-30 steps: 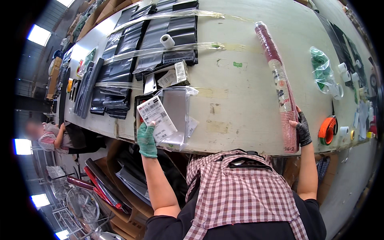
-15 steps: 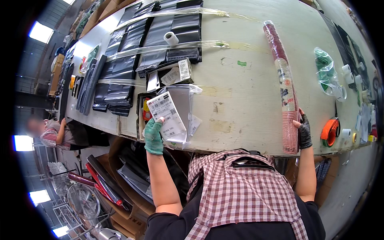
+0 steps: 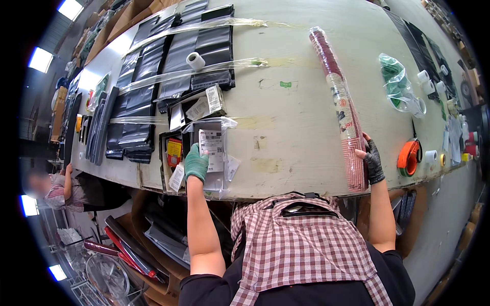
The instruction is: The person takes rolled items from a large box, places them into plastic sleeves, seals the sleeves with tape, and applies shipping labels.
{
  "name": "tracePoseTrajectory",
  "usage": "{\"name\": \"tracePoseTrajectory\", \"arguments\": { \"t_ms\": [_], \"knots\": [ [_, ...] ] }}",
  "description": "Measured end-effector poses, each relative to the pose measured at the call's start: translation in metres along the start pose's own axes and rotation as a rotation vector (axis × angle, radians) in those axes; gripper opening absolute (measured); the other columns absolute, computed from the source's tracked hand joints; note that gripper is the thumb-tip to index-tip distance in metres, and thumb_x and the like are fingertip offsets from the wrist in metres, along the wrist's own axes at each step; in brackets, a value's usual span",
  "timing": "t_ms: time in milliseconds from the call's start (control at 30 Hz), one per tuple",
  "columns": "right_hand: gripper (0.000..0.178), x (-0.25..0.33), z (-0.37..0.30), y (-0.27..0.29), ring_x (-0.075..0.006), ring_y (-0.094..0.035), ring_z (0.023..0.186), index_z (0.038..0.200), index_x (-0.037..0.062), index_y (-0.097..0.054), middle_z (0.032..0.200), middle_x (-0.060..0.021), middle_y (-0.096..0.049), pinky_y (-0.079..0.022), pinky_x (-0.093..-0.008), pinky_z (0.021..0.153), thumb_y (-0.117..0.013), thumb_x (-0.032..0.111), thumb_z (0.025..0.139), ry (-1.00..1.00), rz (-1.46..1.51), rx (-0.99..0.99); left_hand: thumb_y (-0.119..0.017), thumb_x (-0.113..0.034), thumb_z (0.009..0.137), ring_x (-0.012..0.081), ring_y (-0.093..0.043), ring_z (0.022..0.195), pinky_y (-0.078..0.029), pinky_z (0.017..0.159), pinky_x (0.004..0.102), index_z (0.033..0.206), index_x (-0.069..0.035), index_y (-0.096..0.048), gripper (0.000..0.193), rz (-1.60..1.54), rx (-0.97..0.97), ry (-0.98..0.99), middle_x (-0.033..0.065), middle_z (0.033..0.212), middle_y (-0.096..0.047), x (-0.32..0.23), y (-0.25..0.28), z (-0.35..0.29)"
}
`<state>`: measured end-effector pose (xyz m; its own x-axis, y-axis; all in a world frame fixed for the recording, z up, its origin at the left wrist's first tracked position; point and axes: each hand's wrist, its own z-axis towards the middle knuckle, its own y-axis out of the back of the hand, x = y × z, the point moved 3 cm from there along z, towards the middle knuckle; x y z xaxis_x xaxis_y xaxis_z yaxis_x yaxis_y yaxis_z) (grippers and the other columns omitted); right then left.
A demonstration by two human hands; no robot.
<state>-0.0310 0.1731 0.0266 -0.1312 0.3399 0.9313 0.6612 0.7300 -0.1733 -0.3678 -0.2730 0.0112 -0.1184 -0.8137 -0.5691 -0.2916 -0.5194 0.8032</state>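
My left hand [image 3: 196, 166], in a green glove, is closed on a white printed label sheet [image 3: 211, 148], with its thumb on the face. The label is over grey plastic bags [image 3: 217, 179] near the table's front edge. My right hand [image 3: 372, 161], in a dark glove with bare fingertips, grips the right side of a plastic-wrapped rolled mat [image 3: 341, 102] near its front end. Red and striped patterned, the mat lies lengthwise on the table, pointing away from me. Beside my left hand is an open box [image 3: 164, 168] with a red and yellow packet [image 3: 174, 152] and a white slip [image 3: 176, 177].
Black plastic bags [image 3: 132, 117] lie taped down at the left, with a small white roll [image 3: 195, 60] on them. A box of labels [image 3: 214, 99] sits nearer. To the right are a green bundle in clear plastic [image 3: 395, 81] and an orange tape roll [image 3: 408, 158]. Another person stands far left.
The label in my left hand has turned more upright and come in over the grey bags. My right hand stays on the mat. The whole view has shifted slightly.
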Motion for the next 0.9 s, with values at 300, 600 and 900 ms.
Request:
{"name": "tracePoseTrajectory", "arguments": {
  "t_ms": [300,600,900],
  "knots": [
    [0.078,0.001,-0.001,0.001,-0.0201,-0.060,0.096,0.138,0.0026,-0.031,0.112,-0.0136,-0.059,-0.051,-0.0327,0.083,-0.070,0.009,0.071,-0.010,0.011,0.019,-0.062,-0.017,0.084,0.0324,-0.063,0.091,-0.048,0.080,0.0392,0.123,-0.004,-0.048,0.043,-0.053,-0.085,0.002,0.0185,0.102,-0.065,-0.011,-0.006,-0.003],
    [0.078,0.003,-0.001,0.000,-0.0199,-0.061,0.094,0.139,0.0037,-0.032,0.109,-0.0131,-0.060,-0.051,-0.0329,0.082,-0.070,0.008,0.070,-0.014,0.021,-0.022,-0.059,-0.016,0.085,0.0347,-0.059,0.104,-0.045,0.090,0.0380,0.130,-0.006,-0.048,0.048,-0.034,-0.111,-0.150,0.0204,0.118,-0.059,-0.005,0.000,-0.019],
    [0.079,0.004,-0.002,-0.002,-0.0212,-0.061,0.096,0.139,0.0027,-0.030,0.111,-0.0147,-0.060,-0.051,-0.0337,0.084,-0.070,0.008,0.071,-0.023,0.012,-0.013,-0.069,-0.017,0.077,0.0280,-0.057,0.092,-0.046,0.083,0.0383,0.103,-0.007,-0.061,0.029,0.289,-0.449,-0.155,0.0099,0.099,-0.061,-0.024,0.051,-0.046]
  ]
}}
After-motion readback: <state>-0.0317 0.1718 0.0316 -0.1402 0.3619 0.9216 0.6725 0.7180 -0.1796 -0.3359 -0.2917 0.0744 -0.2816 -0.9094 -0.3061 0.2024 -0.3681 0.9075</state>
